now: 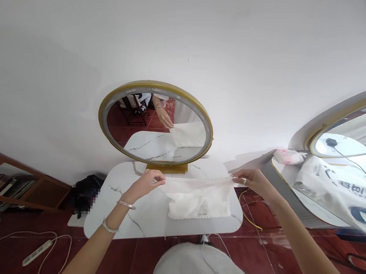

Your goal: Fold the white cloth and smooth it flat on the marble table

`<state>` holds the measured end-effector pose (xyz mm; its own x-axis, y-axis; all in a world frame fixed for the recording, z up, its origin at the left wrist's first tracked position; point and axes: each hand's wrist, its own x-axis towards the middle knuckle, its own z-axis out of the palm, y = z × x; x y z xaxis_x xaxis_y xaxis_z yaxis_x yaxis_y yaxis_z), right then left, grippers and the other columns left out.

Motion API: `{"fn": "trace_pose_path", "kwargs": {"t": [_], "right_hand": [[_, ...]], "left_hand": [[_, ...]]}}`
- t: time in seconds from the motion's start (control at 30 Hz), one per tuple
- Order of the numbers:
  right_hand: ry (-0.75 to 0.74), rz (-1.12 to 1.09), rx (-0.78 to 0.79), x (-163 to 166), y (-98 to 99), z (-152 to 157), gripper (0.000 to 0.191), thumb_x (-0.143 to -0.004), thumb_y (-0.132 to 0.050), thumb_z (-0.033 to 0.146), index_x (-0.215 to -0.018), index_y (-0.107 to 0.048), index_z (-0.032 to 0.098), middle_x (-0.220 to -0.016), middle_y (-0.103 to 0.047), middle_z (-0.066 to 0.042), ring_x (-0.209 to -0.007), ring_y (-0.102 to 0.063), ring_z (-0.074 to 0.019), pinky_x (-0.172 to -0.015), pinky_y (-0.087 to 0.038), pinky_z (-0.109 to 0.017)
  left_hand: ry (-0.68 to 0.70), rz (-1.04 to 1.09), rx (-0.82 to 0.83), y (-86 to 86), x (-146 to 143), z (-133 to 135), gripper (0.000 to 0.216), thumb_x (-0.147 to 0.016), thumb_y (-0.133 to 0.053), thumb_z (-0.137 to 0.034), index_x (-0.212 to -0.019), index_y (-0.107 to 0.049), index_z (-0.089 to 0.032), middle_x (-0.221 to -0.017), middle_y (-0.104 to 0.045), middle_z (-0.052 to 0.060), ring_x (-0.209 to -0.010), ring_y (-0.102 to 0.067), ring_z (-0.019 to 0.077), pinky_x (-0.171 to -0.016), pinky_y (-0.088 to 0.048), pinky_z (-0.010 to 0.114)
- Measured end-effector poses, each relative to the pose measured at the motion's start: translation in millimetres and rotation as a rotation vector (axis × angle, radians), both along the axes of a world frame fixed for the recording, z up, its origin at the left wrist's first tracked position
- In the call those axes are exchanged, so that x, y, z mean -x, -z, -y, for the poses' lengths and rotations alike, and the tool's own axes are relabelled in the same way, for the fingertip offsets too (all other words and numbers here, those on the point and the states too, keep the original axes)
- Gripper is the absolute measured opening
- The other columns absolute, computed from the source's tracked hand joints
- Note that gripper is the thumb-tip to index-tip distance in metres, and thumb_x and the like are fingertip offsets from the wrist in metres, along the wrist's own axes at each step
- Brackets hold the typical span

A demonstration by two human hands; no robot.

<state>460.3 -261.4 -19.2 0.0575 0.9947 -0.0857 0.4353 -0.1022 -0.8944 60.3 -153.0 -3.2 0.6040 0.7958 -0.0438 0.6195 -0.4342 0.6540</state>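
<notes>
My left hand point(146, 183) and my right hand point(251, 179) each pinch one top corner of a white cloth point(199, 200) and hold its upper edge stretched level above a white marble-patterned table point(128, 216). The cloth's lower part lies bunched on the table top. A round gold-framed mirror point(155, 123) stands at the table's back and reflects the cloth and one hand. Bracelets sit on my left wrist and a ring on a right finger.
A second gold-framed mirror point(347, 130) and a table with a printed white bag point(335, 187) stand at right. A black bag point(85, 191) sits on the red tile floor left of the table, beside a wooden shelf point(12, 184). A power strip point(36, 252) lies lower left.
</notes>
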Motion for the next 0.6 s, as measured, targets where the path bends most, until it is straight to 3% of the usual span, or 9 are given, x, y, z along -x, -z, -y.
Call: {"fn": "trace_pose_path", "kwargs": {"t": [0.1,0.27,0.43,0.5,0.6], "right_hand": [[0.014,-0.052,0.025,0.7,4.7,0.0,0.043,-0.071,-0.07,0.058,-0.082,-0.074,0.017,-0.087,-0.072,-0.008,-0.085,-0.065,-0.0236,-0.077,-0.051,-0.035],[0.089,-0.097,-0.017,2.2,8.7,-2.1,0.045,-0.065,-0.075,0.058,-0.084,-0.075,0.018,-0.094,-0.073,-0.008,-0.092,-0.065,-0.0262,-0.084,-0.052,-0.039],[0.151,-0.149,-0.024,1.8,5.6,-8.0,0.049,-0.053,-0.08,0.06,-0.076,-0.075,0.017,-0.089,-0.073,-0.01,-0.086,-0.067,-0.028,-0.079,-0.055,-0.04],[0.194,-0.156,-0.021,-0.6,-3.0,-6.5,0.048,-0.047,-0.083,0.058,-0.071,-0.074,0.017,-0.085,-0.073,-0.01,-0.083,-0.067,-0.0279,-0.078,-0.055,-0.04],[0.286,-0.168,-0.106,-5.9,-25.3,4.3,0.041,-0.047,-0.085,0.052,-0.065,-0.071,0.018,-0.084,-0.073,-0.008,-0.084,-0.067,-0.0259,-0.079,-0.055,-0.04]], "left_hand": [[-0.015,-0.009,-0.055,1.5,0.6,0.0,0.024,-0.083,-0.057,-0.042,-0.08,-0.071,-0.022,-0.094,-0.071,0.005,-0.088,-0.063,0.02,-0.083,-0.05,0.034],[-0.02,-0.013,-0.017,10.6,3.5,1.2,0.025,-0.084,-0.054,-0.041,-0.082,-0.07,-0.021,-0.095,-0.07,0.005,-0.084,-0.063,0.019,-0.074,-0.053,0.032],[-0.007,-0.018,0.08,21.6,5.0,-1.0,0.021,-0.077,-0.063,-0.039,-0.069,-0.069,-0.02,-0.083,-0.073,0.005,-0.077,-0.066,0.02,-0.075,-0.055,0.034],[-0.024,0.037,0.095,11.9,4.1,-0.7,0.022,-0.074,-0.066,-0.041,-0.069,-0.07,-0.02,-0.08,-0.073,0.005,-0.075,-0.067,0.0201,-0.075,-0.056,0.034],[-0.066,0.162,0.059,-22.7,2.2,5.8,0.025,-0.074,-0.067,-0.044,-0.075,-0.071,-0.019,-0.084,-0.074,0.005,-0.077,-0.068,0.0194,-0.075,-0.057,0.033]]}}
